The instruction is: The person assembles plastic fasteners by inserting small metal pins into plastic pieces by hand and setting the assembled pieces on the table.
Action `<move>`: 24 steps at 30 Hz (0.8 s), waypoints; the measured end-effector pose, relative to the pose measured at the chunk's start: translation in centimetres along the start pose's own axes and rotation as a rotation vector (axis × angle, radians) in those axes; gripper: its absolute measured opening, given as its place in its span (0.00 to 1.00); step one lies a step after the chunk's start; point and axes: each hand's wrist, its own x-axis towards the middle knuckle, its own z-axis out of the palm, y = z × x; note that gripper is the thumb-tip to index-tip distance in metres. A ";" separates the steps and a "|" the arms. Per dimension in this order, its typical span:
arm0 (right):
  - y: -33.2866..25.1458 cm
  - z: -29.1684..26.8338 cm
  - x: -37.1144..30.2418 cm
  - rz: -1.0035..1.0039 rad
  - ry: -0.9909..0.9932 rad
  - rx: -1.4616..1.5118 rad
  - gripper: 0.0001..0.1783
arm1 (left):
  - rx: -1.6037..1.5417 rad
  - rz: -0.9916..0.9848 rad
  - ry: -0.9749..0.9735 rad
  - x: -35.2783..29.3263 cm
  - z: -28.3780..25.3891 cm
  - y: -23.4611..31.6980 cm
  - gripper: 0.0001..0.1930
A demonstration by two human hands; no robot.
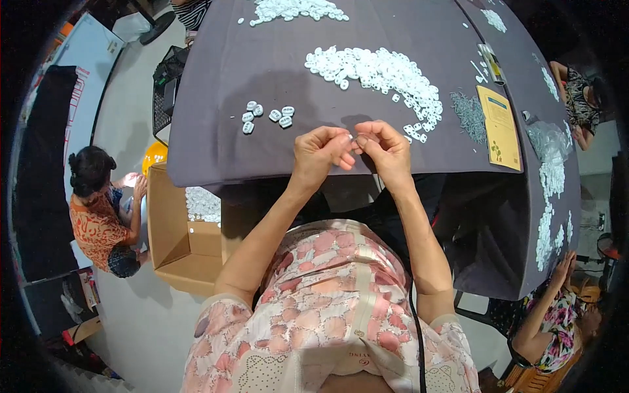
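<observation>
Close together above the table's near edge, my left hand point(320, 154) and my right hand point(386, 154) are both closed in a pinch, fingertips nearly touching. A bit of a small white piece shows at the left fingertips; whatever the right fingers grip is too small to make out. Beyond my hands spreads a heap of small white pieces point(383, 72) with dark holes, trailing toward my right hand. Several white pieces with dark markings point(282, 116) lie apart, left of my hands. To the right is a pile of thin grey pins point(468, 116).
A dark grey cloth point(223, 150) covers the table. A yellow card point(501, 128) lies at its right edge, near a clear plastic bag point(550, 141). More white pieces point(298, 9) lie farther back. A cardboard box point(187, 265) stands below left. Other people point(98, 213) sit around.
</observation>
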 end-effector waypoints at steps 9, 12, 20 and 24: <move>0.4 0.1 -0.1 -0.001 -0.007 -0.077 0.08 | 0.116 -0.014 0.013 0.2 -0.1 -0.1 0.08; 0.3 0.3 -0.1 -0.011 -0.009 -0.098 0.08 | 0.141 -0.005 0.006 0.2 -0.1 -0.2 0.08; 0.6 0.3 -0.1 -0.044 -0.018 -0.116 0.08 | 0.173 -0.020 0.022 0.3 0.0 0.0 0.08; 0.6 0.3 -0.1 -0.056 -0.012 -0.142 0.08 | 0.175 -0.017 0.020 0.3 -0.1 -0.2 0.08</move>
